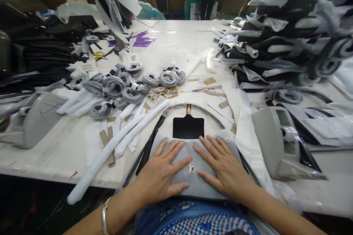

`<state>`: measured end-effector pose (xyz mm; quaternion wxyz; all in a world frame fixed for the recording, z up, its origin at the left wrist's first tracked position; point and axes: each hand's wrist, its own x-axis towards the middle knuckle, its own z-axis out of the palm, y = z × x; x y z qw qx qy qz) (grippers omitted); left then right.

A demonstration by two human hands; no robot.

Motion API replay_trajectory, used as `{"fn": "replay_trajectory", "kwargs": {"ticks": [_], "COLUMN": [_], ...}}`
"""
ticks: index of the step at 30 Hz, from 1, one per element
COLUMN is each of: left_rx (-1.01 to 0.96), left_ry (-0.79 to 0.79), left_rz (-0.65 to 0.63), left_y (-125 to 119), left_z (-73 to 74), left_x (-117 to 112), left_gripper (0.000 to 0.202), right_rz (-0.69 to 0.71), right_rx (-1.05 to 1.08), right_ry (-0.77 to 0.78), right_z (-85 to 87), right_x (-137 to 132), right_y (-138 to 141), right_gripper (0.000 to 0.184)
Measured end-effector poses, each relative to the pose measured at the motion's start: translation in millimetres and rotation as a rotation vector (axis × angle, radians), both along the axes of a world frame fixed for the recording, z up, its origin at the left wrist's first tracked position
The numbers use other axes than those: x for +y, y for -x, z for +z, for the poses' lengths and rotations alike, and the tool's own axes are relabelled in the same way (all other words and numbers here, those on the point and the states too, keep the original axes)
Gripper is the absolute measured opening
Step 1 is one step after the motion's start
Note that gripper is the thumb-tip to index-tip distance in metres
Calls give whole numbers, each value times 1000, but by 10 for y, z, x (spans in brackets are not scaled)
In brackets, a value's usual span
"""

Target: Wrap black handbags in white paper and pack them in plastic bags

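— Where are your hands?
— My left hand (162,170) and right hand (220,165) lie flat with fingers spread, gripping nothing, pressing the grey pouch (190,147) at the bench's (68,147) near edge.
— Around it?
— A black flap (188,126) lies just beyond, and grey cord coils (132,84) farther left.

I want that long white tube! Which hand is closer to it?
Left. The left hand lies on the grey cloth just right of the long white tube; the right hand lies farther right.
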<state>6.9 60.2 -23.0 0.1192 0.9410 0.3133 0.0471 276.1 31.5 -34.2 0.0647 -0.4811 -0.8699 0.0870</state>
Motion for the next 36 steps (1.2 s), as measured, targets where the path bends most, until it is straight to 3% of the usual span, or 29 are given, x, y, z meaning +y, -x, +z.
{"fn": "replay_trajectory", "kwargs": {"ticks": [4, 8, 10, 12, 15, 18, 21, 23, 28, 32, 36], "left_rx": [-34, -51, -53, -57, -68, -99, -140, -168, -182, -189, -186], "left_ry": [-52, -91, -86, -71, -66, -82, -101, -106, -67, -82, -133], "left_rz": [-8, -28, -27, -20, -11, -10, -3, -6, -6, 11, 23], "left_y": [9, 27, 28, 28, 29, 34, 39, 39, 26, 16, 18], "left_z": [-34, -76, -84, -81, -69, -63, -65, -71, -102, -122, -133], "left_x": [-8, 0, 2, 1, -5, -11, -12, -12, -28, -44, -76], "left_gripper": [67, 66, 64, 63, 63, 63, 62, 62, 63, 61, 59], "right_rz": [-23, -232, -334, -350, -317, -287, -197, -54, 206, 276, 292], "right_rx": [132, 345, 417, 446, 499, 562, 605, 587, 458, 379, 385], "right_ry": [76, 28, 70, 120, 158, 152, 116, 77, -14, -21, -23], "right_z": [175, 376, 390, 352, 317, 411, 549, 575, 328, 134, 70], "right_x": [154, 695, 1049, 1357, 1564, 1366, 895, 570, 120, 61, 53], "right_y": [-56, -2, 97, 218, 363, 390, 320, 265, 185, 162, 165], "right_gripper": [55, 43, 42, 38, 20, 13, 14, 19, 35, 37, 34]}}
